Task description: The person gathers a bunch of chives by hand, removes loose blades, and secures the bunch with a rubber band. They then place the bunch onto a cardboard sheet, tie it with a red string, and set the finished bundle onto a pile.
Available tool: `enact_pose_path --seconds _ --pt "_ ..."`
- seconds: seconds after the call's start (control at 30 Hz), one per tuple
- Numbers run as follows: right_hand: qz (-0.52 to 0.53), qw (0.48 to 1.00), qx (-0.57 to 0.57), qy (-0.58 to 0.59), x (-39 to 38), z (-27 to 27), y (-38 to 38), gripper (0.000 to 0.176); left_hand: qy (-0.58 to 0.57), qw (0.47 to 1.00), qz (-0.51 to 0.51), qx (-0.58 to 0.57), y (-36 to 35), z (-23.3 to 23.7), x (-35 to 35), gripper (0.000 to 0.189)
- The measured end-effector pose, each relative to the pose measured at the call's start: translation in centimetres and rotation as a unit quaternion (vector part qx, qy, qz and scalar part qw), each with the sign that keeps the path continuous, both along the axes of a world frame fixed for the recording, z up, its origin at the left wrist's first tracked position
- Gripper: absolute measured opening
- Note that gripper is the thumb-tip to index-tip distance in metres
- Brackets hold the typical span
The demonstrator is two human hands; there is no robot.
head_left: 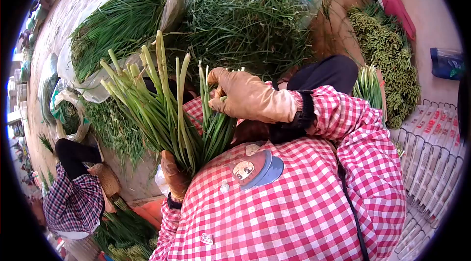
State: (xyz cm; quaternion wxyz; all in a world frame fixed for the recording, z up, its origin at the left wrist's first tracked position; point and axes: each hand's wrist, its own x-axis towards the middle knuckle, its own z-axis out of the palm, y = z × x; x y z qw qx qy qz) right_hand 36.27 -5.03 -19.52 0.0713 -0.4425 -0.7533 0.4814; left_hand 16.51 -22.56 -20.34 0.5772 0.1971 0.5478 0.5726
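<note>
A thick bunch of long green stalks (162, 99) stands upright in front of my chest, its pale ends fanned out upward. My left hand (175, 176), in a tan glove, is closed around the lower part of the bunch. My right hand (252, 95), in a matching glove, has its fingers curled around a smaller group of stalks (216, 126) on the right side. A gap separates this group from the main bunch at the top, and the two meet lower down. The lower ends are hidden behind my checked shirt.
Ahead lie a large heap of loose greens (245, 21) and a plastic sack of greens (122, 21). Bundled budded stalks (385, 60) line the right, near a wire rack (431, 153). Another person (73, 192) sits at the lower left beside more greens (125, 226).
</note>
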Motion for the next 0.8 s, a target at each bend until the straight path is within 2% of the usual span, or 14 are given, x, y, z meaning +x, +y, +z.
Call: enact_pose_path --seconds 0.07,0.13,0.17,0.3,0.33,0.37,0.43,0.47,0.5,0.57,0.63,0.67,0.77,0.8 --pt "0.029 0.999 0.017 0.003 0.3 -0.4 -0.1 0.025 -0.02 1.0 0.005 0.004 0.0 -0.1 0.1 0.054" --pt "0.015 0.976 0.209 0.064 1.2 -3.8 0.7 0.022 -0.078 0.996 0.036 -0.019 -0.2 -0.6 0.5 0.055" --pt "0.008 0.949 0.303 0.092 1.8 -4.8 1.7 0.02 -0.112 0.993 -0.007 0.029 0.0 -0.3 0.6 0.057" --pt "-0.046 0.832 0.552 0.019 4.7 -3.1 8.0 0.012 -0.077 0.996 0.025 -0.039 -0.5 -1.0 -0.4 0.055" --pt "-0.025 0.819 0.555 -0.14 6.0 -3.8 10.1 0.019 -0.063 0.997 0.025 -0.042 -0.8 -1.1 -0.7 0.055" --pt "-0.003 0.785 0.545 -0.295 6.7 -4.3 11.4 0.027 -0.048 0.998 0.024 -0.045 -1.0 -1.2 -1.0 0.054" --pt "-0.055 0.934 0.263 -0.236 5.7 -0.9 12.2 0.057 -0.015 0.999 0.017 -0.042 -1.3 -2.0 -1.6 0.053" --pt "-0.036 0.99 0.047 -0.129 5.0 0.7 11.4 0.078 -0.036 0.999 0.015 -0.035 -1.2 -1.9 -1.5 0.053" --pt "0.034 0.987 0.15 -0.036 4.5 -0.8 10.3 0.078 -0.058 0.998 0.01 -0.031 -0.9 -1.7 -1.5 0.053" --pt "0.179 0.983 0.002 0.045 3.1 -0.1 9.2 0.057 -0.1 0.995 0.004 -0.024 -0.2 -1.0 -0.7 0.052" --pt "0.203 0.976 -0.076 -0.01 1.8 1.1 8.3 0.038 -0.141 0.99 0.003 -0.023 0.5 0.1 -0.1 0.052" --pt "0.186 0.981 -0.06 -0.015 1.7 1.8 7.9 0.031 -0.143 0.99 0.005 -0.02 0.8 -0.2 0.0 0.052" --pt "0.138 0.99 -0.015 -0.021 2.1 2.7 7.4 0.031 -0.157 0.987 0.017 -0.021 1.5 -1.3 -0.4 0.051" --pt "0.098 0.994 -0.043 -0.037 2.5 3.8 7.6 0.029 -0.168 0.985 0.022 -0.028 1.7 -1.6 -0.5 0.051"
